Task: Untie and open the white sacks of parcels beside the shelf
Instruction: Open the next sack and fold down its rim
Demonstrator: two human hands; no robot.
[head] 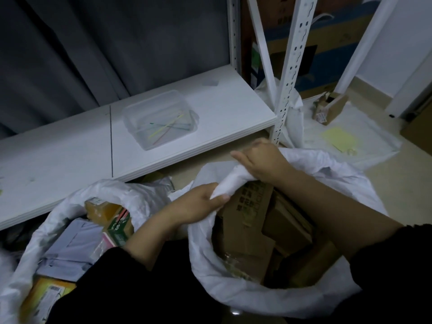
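A white sack [224,286] stands open at the lower right, with brown cardboard parcels [252,220] showing inside. My left hand [198,204] grips the far rim of this sack, fingers curled round a bunched fold. My right hand [261,160] grips the same rim a little further back, near the shelf post. A second white sack [46,232] lies open at the lower left, holding grey mailers and orange and green boxes [112,218].
The white shelf board [70,160] runs along the left, carrying a clear plastic tub [161,118] with coloured ties inside. A white slotted post [292,73] rises beside the sacks. Flat white sacking, a yellow sheet [339,139] and a small carton [329,108] lie at the right.
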